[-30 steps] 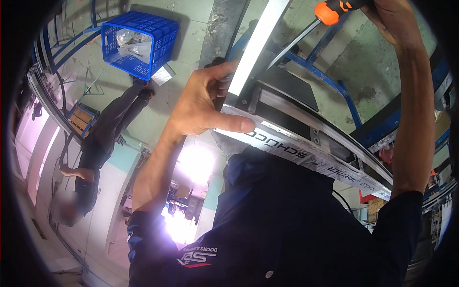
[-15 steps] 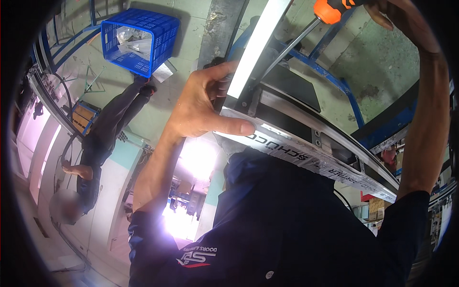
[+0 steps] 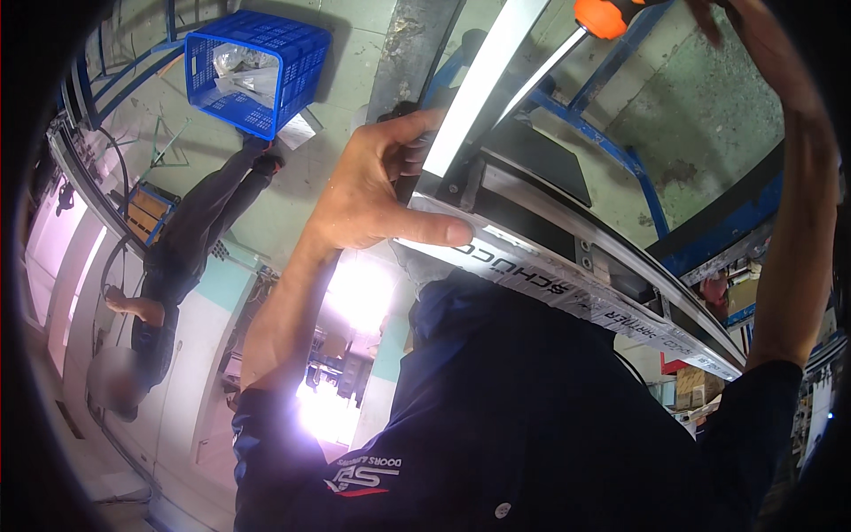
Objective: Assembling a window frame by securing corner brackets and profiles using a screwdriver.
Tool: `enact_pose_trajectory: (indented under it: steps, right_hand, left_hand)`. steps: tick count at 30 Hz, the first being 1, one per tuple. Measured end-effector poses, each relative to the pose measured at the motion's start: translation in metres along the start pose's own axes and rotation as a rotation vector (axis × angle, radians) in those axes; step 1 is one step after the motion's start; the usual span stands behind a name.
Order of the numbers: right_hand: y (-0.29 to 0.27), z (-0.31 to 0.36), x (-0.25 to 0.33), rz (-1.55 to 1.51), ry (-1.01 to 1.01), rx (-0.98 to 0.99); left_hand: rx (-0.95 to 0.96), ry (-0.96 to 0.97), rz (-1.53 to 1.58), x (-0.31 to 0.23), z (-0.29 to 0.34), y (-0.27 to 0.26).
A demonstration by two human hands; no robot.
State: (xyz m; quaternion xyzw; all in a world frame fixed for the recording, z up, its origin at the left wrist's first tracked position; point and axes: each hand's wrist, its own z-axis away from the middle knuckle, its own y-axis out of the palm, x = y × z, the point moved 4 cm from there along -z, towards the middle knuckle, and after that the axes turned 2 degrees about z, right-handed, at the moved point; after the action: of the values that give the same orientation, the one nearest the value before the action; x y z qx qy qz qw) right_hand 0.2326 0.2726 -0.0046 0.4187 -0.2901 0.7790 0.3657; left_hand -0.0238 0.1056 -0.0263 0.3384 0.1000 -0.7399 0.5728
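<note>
My left hand [image 3: 372, 191] wraps round the corner of a metal window or door frame, its thumb pressed on the printed film over the silvery profile [image 3: 567, 279]. A second, bright white-faced profile [image 3: 487, 84] rises from that corner. A screwdriver [image 3: 603, 16] with an orange and black handle slants down, its shaft running behind the white profile; its tip is hidden. At the upper right rim, my right hand [image 3: 753, 27] is at the handle's end, closed on it as far as the frame shows; most of the fingers are cut off or blurred.
A blue plastic crate [image 3: 306, 75] with clear bags lies tipped on the floor at the upper left. Another person [image 3: 182, 257] stands at left. Blue metal stands [image 3: 643, 182] are beyond the frame. Cardboard boxes [image 3: 696, 386] sit at the lower right.
My right hand has moved up, farther out of the picture. The screwdriver's handle has shifted slightly up and left. My left hand keeps its hold on the corner.
</note>
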Motion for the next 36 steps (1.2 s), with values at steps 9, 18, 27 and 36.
enact_pose_trajectory:
  steps: [9, 18, 27, 36]
  right_hand:
    - [0.02, 0.007, 0.028, 0.039, 0.044, 0.013]
    - [0.038, -0.001, 0.047, 0.071, 0.089, 0.025]
    - [-0.004, -0.012, 0.005, 0.098, 0.13, 0.036]
    - [0.07, -0.022, 0.077, 0.132, 0.199, 0.029]
  left_hand:
    - [-0.006, 0.011, -0.02, 0.002, 0.003, -0.003]
    - [0.0, 0.079, -0.049, 0.005, 0.0, -0.004]
    - [-0.001, 0.078, -0.003, 0.002, 0.003, -0.004]
    - [0.014, 0.083, 0.003, 0.004, 0.0, -0.002]
